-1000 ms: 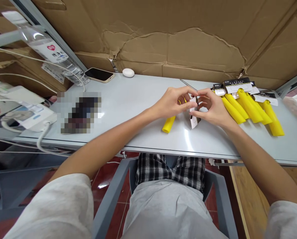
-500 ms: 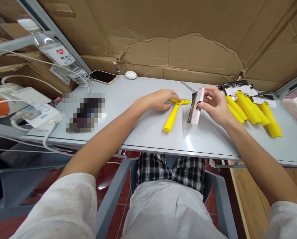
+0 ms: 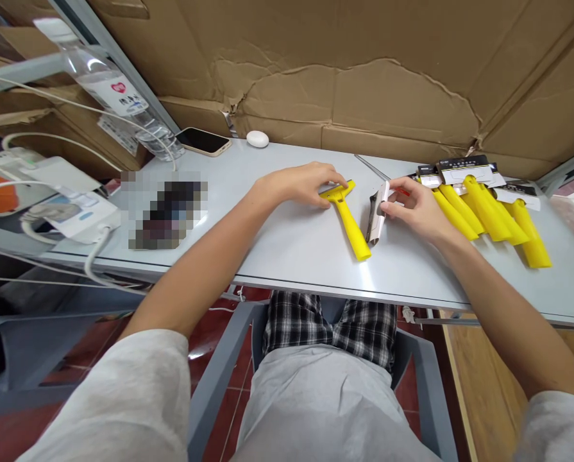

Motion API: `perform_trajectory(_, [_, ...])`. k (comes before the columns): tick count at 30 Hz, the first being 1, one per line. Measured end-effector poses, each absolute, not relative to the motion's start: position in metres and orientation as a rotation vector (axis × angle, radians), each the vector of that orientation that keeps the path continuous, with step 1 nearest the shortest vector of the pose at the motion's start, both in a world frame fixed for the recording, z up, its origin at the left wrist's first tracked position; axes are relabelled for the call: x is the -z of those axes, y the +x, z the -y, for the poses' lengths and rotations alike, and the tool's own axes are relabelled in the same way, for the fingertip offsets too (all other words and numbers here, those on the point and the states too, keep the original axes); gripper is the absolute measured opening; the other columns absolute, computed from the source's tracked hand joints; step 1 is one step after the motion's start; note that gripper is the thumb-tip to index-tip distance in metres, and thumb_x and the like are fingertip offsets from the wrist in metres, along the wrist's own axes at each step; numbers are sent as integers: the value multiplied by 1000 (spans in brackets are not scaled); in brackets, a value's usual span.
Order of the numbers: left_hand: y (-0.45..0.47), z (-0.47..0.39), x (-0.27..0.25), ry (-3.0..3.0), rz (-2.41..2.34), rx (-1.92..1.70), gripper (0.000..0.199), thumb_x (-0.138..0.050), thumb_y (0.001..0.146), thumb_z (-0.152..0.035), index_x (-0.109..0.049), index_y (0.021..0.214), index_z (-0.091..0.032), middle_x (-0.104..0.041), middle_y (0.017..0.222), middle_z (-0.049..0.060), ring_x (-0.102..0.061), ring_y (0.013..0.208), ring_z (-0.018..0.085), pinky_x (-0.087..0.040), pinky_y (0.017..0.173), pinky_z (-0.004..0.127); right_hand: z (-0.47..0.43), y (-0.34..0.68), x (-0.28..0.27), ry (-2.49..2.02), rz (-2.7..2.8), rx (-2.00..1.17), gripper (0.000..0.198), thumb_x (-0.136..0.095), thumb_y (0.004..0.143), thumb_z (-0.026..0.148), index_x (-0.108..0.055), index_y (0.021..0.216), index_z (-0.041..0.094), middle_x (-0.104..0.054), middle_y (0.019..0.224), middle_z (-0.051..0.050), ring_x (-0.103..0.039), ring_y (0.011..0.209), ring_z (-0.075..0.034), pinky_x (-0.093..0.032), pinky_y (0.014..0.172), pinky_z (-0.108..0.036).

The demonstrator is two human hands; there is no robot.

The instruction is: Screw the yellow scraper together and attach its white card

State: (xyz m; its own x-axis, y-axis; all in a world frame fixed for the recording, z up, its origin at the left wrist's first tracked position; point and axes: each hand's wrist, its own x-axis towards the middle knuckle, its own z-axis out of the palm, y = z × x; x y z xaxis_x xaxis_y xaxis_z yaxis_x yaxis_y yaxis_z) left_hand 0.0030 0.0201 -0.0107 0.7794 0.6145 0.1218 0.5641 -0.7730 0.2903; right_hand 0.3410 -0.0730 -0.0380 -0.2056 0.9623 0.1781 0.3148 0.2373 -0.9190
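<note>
A yellow T-shaped scraper (image 3: 349, 224) lies on the white table, its handle pointing toward the lower right. My left hand (image 3: 310, 183) has thumb and fingers closed around the left end of its head. To the right of the handle, my right hand (image 3: 414, 208) pinches a folded black-and-white packaging card (image 3: 378, 215), held on edge near the tabletop. Some of my right fingertips are hidden behind the card. Past my right hand lie several yellow scrapers (image 3: 486, 208), with similar black-and-white cards (image 3: 465, 171) over their heads.
Tweezers (image 3: 371, 165) lie behind the card. At the back left are a phone (image 3: 204, 141), a white rounded case (image 3: 258, 138) and a water bottle (image 3: 116, 93). A blurred-out item (image 3: 168, 215) and a white power strip with cables (image 3: 82, 218) occupy the left. Cardboard (image 3: 363, 96) walls the back.
The scraper's handle has swung from pointing lower left to lower right under my left hand. The card in my right hand has tipped and sits slightly lower.
</note>
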Motion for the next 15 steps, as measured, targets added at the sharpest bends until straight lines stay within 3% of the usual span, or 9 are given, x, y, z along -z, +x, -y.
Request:
perform_trajectory(3, [8,-19,13,2703,-865,-359,57,-84,87,-29,-93,143,-35,-89,141,8,-81,127,34,-61,115,44,73,340,39,-1131,1640,-1020,88,-109,70,74,-64,126,23,-76,125,-4,-72,96,-10,-68,83,-26])
perform_trajectory(9, [7,-25,12,2592,-909,-438,29,-88,90,-32,-98,117,-31,-93,115,6,-83,99,27,-62,96,37,74,339,37,-1100,1657,-960,89,-111,69,65,-63,134,29,-74,130,-3,-75,108,-12,-72,97,-29])
perform_trajectory(15, [-6,-40,13,2578,-992,-467,24,-90,91,-40,-99,111,-29,-92,110,7,-82,99,28,-61,94,38,75,341,38,-1162,1799,-986,70,-109,72,66,-78,114,20,-80,125,-7,-72,96,-11,-68,83,-28])
